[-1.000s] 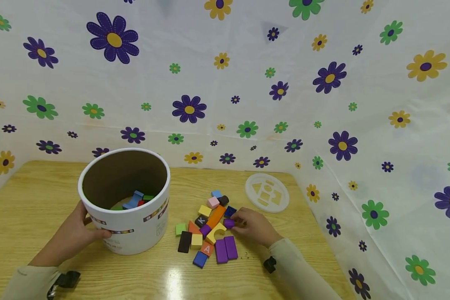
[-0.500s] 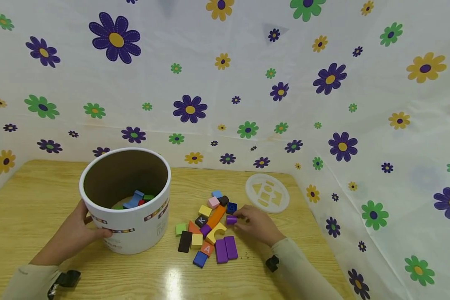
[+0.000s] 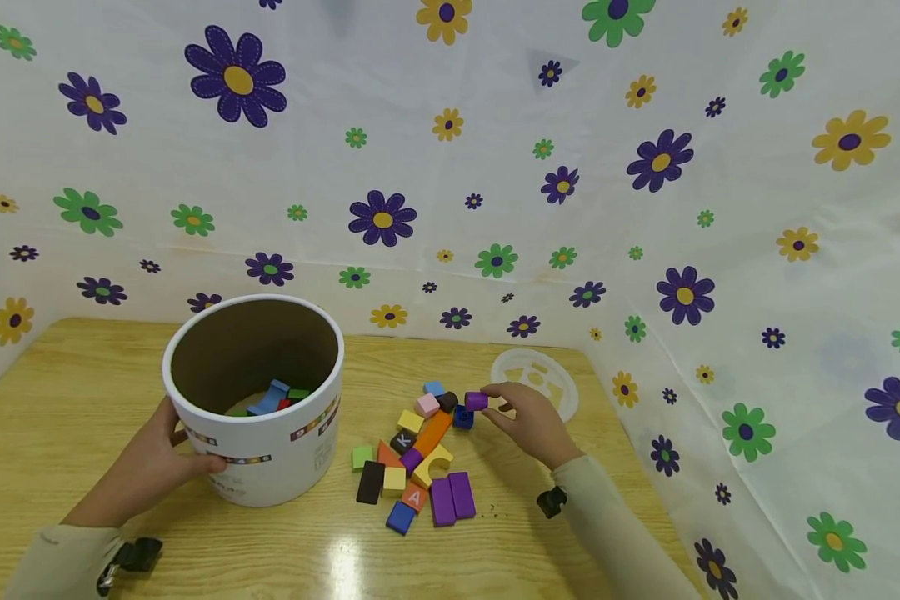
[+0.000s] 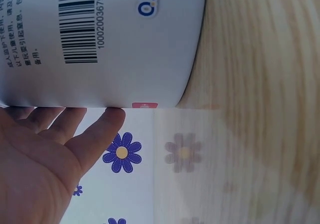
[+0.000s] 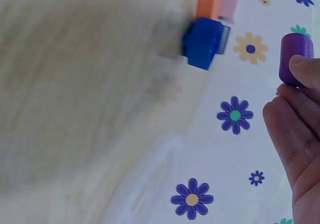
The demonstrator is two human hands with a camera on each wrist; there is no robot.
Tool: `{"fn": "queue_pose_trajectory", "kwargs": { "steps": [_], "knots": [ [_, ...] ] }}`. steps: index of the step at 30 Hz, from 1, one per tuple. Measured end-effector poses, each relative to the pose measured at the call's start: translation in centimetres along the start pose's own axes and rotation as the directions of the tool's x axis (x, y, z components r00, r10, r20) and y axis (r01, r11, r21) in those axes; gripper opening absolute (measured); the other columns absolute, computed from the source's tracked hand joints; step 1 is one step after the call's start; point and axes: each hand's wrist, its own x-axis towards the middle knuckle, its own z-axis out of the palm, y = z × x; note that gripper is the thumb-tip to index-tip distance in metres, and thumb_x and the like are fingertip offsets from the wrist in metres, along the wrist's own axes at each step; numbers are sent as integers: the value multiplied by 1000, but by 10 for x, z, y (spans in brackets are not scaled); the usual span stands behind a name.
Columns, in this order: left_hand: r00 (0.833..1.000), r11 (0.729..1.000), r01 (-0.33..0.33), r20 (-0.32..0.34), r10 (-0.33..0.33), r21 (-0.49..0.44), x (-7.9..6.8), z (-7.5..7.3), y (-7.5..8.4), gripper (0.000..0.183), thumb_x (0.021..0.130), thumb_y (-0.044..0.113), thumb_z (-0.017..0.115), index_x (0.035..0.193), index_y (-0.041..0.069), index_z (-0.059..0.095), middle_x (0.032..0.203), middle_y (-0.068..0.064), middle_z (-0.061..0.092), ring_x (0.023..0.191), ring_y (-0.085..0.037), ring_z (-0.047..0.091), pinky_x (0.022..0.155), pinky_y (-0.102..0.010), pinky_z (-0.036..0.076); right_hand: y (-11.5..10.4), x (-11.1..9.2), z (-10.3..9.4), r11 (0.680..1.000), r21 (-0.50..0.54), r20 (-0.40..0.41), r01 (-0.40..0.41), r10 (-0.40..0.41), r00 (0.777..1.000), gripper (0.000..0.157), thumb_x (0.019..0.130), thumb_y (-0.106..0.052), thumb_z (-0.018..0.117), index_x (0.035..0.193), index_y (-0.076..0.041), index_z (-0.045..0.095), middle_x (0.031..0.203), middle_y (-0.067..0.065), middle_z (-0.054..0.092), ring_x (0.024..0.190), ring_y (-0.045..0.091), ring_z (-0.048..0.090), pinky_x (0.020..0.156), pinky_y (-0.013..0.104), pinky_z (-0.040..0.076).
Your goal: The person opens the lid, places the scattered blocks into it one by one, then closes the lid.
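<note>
My right hand (image 3: 531,423) pinches a purple cylinder block (image 3: 476,401) between thumb and fingers, off the table beside a dark blue block (image 3: 463,417). In the right wrist view the thumb lies across the side of the cylinder. My left hand (image 3: 146,465) rests against the side of a large white bucket (image 3: 285,458), thumb in front and fingers farther round. Seen from the left wrist, those fingers are fairly straight, their tips touching the wall. Blue, green and red blocks (image 3: 273,397) lie inside the bucket; its near wall hides part of them.
Loose coloured blocks are heaped right of the bucket, among them an orange block (image 3: 432,433), a yellow arch (image 3: 431,467) and two purple blocks (image 3: 452,499). A white lid with shape cut-outs (image 3: 551,379) lies behind my right hand. Flowered sheeting (image 3: 390,167) borders the table.
My right hand has moved away from me and up, carrying the purple cylinder block out of the heap past the dark blue block. My left hand and the bucket have stayed put.
</note>
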Motion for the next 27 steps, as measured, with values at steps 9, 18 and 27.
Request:
{"fn": "queue_pose_trajectory", "kwargs": {
  "steps": [9, 18, 27],
  "knots": [
    [1000, 1000, 6, 1, -6, 1, 0, -1, -1, 125, 83, 17, 89, 167, 28, -4, 167, -25, 15, 147, -57, 18, 102, -86, 28, -2, 14, -13, 998, -35, -47, 50, -52, 998, 34, 94, -15, 78, 126, -7, 72, 120, 8, 73, 98, 25, 72, 82, 38, 64],
    [1000, 1000, 20, 10, -20, -6, -1, 0, 1, 124, 85, 18, 87, 167, 27, -6, 168, -24, 13, 148, -56, 16, 103, -86, 27, -9, 23, -24, 980, -132, -120, 148, -164, 979, 35, 91, -14, 81, 123, -5, 72, 114, 9, 74, 96, 22, 71, 79, 34, 64],
    [1000, 1000, 0, 3, 0, 5, 1, -1, 0, 121, 86, 17, 87, 167, 24, -3, 166, -26, 17, 145, -55, 21, 102, -86, 28, -18, 38, -35, 969, -146, -172, 198, -222, 960, 36, 90, -10, 82, 123, -2, 72, 114, 12, 74, 97, 24, 72, 80, 34, 64]
  ]
}}
